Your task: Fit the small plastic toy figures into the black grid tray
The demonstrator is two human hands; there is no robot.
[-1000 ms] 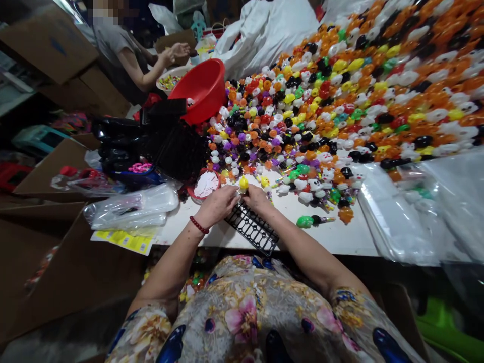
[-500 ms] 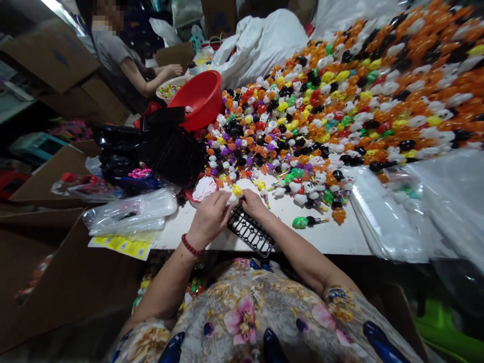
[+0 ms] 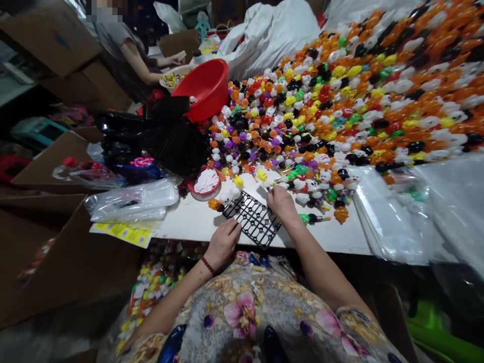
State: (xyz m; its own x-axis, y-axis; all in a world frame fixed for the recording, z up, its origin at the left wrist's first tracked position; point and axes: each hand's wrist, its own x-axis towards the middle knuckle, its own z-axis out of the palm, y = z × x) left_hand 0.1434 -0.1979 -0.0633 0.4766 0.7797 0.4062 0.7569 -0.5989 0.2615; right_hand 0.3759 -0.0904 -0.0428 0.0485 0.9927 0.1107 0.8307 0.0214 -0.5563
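A black plastic grid rack (image 3: 257,218) lies at a slant on the white table. My left hand (image 3: 224,241) has its fingers closed at the rack's near left edge. Beyond the rack's right side, my right hand (image 3: 283,205) has its fingers pinched together; what they hold, if anything, is hidden. White figure-shaped toy heads (image 3: 235,193) and an orange toy head (image 3: 215,204) sit in a row at the rack's far left end. Past my right fingertips lies a yellow toy head (image 3: 261,175). Close to my right wrist is a green toy head (image 3: 304,218) on a stick.
A large heap of colourful plastic toys (image 3: 340,106) covers the right and back. A red basin (image 3: 206,93), a small red dish (image 3: 207,182) with white slips and plastic bags (image 3: 132,201) are at left. Another person (image 3: 128,50) works at far left.
My hands have parted: the left drew back to the rack's near edge, the right moved right. The white toy they were handling now sits at the rack's far end. The view shifted slightly.
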